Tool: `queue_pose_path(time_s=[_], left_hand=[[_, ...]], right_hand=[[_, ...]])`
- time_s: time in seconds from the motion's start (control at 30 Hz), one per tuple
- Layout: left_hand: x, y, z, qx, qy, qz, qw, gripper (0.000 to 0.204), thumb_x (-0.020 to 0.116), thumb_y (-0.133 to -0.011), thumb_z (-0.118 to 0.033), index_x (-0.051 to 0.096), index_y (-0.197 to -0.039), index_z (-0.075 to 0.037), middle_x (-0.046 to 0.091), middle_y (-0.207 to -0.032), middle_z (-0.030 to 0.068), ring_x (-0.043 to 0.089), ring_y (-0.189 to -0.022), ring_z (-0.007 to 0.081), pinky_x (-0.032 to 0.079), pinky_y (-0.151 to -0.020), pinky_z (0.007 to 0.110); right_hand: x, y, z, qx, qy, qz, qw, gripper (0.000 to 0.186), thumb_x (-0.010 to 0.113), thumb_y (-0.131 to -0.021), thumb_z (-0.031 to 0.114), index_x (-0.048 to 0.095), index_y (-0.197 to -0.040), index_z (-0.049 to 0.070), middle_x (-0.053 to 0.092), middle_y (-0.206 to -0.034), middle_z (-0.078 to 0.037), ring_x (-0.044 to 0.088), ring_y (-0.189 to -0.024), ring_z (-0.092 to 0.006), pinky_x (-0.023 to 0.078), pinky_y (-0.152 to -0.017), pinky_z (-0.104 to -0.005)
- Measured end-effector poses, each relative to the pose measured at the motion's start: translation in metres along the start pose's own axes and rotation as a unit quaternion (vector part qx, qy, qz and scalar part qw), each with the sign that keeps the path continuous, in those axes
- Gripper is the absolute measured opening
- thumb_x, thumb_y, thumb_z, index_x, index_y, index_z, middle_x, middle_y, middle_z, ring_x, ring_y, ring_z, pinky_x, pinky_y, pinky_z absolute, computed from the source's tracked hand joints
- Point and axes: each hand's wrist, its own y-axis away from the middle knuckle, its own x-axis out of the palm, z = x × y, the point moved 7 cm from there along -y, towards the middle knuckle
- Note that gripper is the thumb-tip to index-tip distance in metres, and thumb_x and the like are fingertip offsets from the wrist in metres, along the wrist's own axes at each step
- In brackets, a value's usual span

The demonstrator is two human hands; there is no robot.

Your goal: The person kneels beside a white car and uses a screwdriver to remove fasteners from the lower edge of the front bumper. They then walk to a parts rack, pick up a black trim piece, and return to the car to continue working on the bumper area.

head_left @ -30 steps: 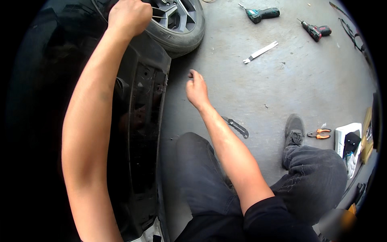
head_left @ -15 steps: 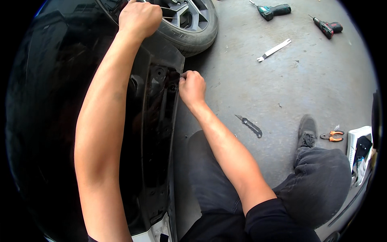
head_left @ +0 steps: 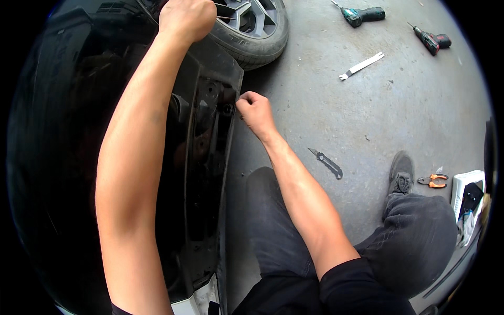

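Note:
A black car body panel (head_left: 202,157) runs along my left side, its lower edge lined with holes and fittings. My left hand (head_left: 188,20) is closed at the wheel arch, beside the car wheel (head_left: 252,21); its fingertips are hidden, and what it grips cannot be made out. Close to the panel's outer edge, my right hand (head_left: 255,111) is curled with thumb and fingers together. Anything pinched there is too small or hidden to name.
On the grey floor lie a teal drill (head_left: 362,16), a red-and-black drill (head_left: 433,41), a white pry tool (head_left: 362,66), a utility knife (head_left: 326,163) with its blade out, and orange-handled pliers (head_left: 432,180). A white box (head_left: 459,184) stands at the far right.
My right hand has drawn slightly away from the panel edge, its fingers curled further in. My left hand stays closed at the wheel arch. The whole view has shifted a little.

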Motion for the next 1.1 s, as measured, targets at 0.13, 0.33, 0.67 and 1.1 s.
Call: queue_pose_path(time_s=[0.13,0.33,0.67,1.1], left_hand=[[0.002,0.008,-0.003,0.055,0.0,-0.053,0.997,0.017,0.051,-0.073,-0.009,0.068,-0.069,-0.008,0.066,-0.07,0.0145,0.066,-0.069,0.0299,0.046,-0.083,0.04],[0.018,0.011,0.005,0.036,0.008,-0.067,0.997,0.017,0.051,-0.073,-0.008,0.068,-0.07,-0.007,0.066,-0.071,0.0154,0.066,-0.073,0.032,0.046,-0.089,0.044],[0.016,0.014,0.003,0.032,0.008,-0.045,0.998,0.017,0.05,-0.073,-0.009,0.067,-0.069,-0.007,0.066,-0.072,0.0162,0.065,-0.073,0.033,0.045,-0.09,0.044],[0.017,0.012,0.003,0.031,-0.002,-0.04,0.999,0.018,0.05,-0.073,-0.009,0.068,-0.071,-0.008,0.066,-0.074,0.0165,0.066,-0.074,0.033,0.045,-0.091,0.045]], right_hand=[[-0.01,0.002,-0.017,0.032,-0.057,0.037,0.997,0.02,0.052,-0.076,0.013,0.066,-0.082,-0.001,0.065,-0.068,-0.008,0.058,-0.063,-0.0116,0.046,-0.058,-0.0277],[0.007,0.004,-0.022,0.058,-0.254,0.074,0.963,0.018,0.047,-0.081,0.01,0.061,-0.085,0.0,0.066,-0.08,-0.006,0.059,-0.069,-0.0127,0.049,-0.063,-0.0262],[0.016,0.011,-0.004,-0.027,0.117,0.019,0.993,0.018,0.053,-0.079,0.012,0.062,-0.086,-0.002,0.065,-0.077,-0.021,0.064,-0.076,-0.0377,0.05,-0.071,-0.0416],[0.019,0.015,0.018,-0.117,0.164,0.035,0.979,0.01,0.06,-0.068,0.011,0.062,-0.071,0.002,0.061,-0.069,-0.02,0.06,-0.068,-0.0392,0.048,-0.061,-0.0424]])
